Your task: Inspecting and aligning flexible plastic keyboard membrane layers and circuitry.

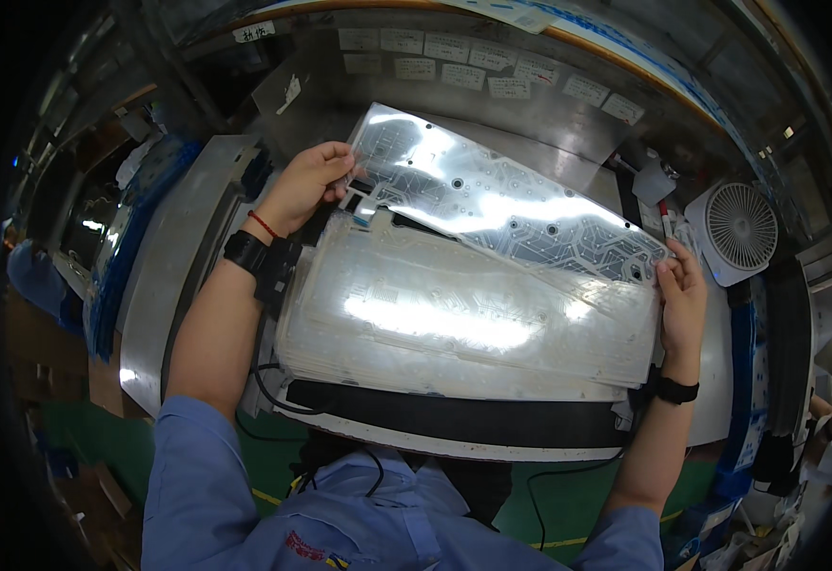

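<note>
Looking down, we note the bench (711, 400) first, its middle taken up by a broad stack of thin clear sheets (473, 333). The stack lies squarely before the person, long side toward the body, we judge so both hands reach its ends equally. Its edges are slightly fanned.

One printed plastic sheet (492, 205) is held at a slant over the far part of the stack, left end farther from the body than the right. We take the grip at opposite ends as a way to keep so thin a piece from sagging. Whether its near edge touches the stack, we cannot tell.

Beyond the right end stands a round white fan (742, 224), set aside, it seems, to leave the middle free.

Left hand (316, 181): nearly closed, fingers curled, thumb and fingers pinching the sheet's left edge. Right hand (682, 285): partly closed, thumb and fingers nipping the right-hand corner. Smallest, we log a dark band (677, 390) on the right wrist and a red cord (263, 226) on the left.
</note>
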Available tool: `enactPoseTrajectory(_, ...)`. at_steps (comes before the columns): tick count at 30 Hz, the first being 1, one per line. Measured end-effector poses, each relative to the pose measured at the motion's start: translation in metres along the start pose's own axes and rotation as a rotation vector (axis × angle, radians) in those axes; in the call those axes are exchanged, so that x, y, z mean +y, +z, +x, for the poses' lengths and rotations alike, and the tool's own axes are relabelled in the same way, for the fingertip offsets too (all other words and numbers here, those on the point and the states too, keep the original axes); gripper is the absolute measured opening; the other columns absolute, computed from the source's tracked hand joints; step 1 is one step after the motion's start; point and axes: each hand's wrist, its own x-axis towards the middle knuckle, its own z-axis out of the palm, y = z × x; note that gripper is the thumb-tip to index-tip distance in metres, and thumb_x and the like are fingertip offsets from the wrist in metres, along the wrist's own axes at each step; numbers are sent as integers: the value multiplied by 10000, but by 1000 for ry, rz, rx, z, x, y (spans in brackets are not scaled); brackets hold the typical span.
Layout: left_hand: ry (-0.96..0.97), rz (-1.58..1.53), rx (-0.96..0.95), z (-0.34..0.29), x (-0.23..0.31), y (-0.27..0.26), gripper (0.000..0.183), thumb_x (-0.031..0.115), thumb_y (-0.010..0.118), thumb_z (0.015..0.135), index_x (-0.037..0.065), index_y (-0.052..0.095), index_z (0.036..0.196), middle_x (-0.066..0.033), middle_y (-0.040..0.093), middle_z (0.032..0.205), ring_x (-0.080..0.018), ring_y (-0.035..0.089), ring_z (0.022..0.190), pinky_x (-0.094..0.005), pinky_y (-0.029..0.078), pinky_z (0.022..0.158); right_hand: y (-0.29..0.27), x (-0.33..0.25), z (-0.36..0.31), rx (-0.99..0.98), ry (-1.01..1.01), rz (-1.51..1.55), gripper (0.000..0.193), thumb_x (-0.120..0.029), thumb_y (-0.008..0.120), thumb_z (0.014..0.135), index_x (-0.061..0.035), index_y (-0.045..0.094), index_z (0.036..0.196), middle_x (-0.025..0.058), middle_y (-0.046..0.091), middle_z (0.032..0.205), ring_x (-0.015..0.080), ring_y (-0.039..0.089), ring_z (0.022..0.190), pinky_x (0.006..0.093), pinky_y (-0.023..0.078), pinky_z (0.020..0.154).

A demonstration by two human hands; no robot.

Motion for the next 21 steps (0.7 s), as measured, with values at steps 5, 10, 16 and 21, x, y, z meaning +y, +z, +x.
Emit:
enactPoseTrajectory(5, 1, -176, 48, -1, 1, -1, 221, 184, 467, 984, 20, 528, 1120, -18, 593, 930, -17, 444, 651, -138, 388, 563, 3, -6, -2, 0, 52, -25, 392, -116, 545, 927, 16, 466, 1287, 17, 595, 863, 66, 529, 726, 186, 409, 660)
enactPoseTrajectory(10, 33, -315, 192, -1, 0, 4, 366, 196, 462, 989, -38, 431, 1268, -145, 553, 1178, -113, 573, 919, -190, 498, 752, 4, -5, -3, -24, 105, 0, 385, -118, 564, 916, 11, 489, 1271, 24, 596, 859, 69, 537, 727, 191, 424, 667)
enactPoseTrajectory(16, 25, -344, 121, -1, 1, 1, 534, 248, 467, 986, -71, 296, 1378, -225, 434, 1337, -237, 557, 1101, -275, 488, 937, 6, -7, -8, -264, 150, -162, 378, -47, 651, 831, 10, 569, 1195, -4, 575, 857, 64, 532, 761, 186, 428, 702)
enactPoseTrajectory(21, 13, -300, 66, 0, -2, 0, 559, 292, 468, 983, -65, 300, 1381, -201, 423, 1367, -217, 560, 1090, -282, 484, 913, 6, -10, -11, -315, 134, -312, 287, -4, 679, 776, -5, 659, 1062, -7, 581, 849, 78, 539, 777, 209, 438, 724)
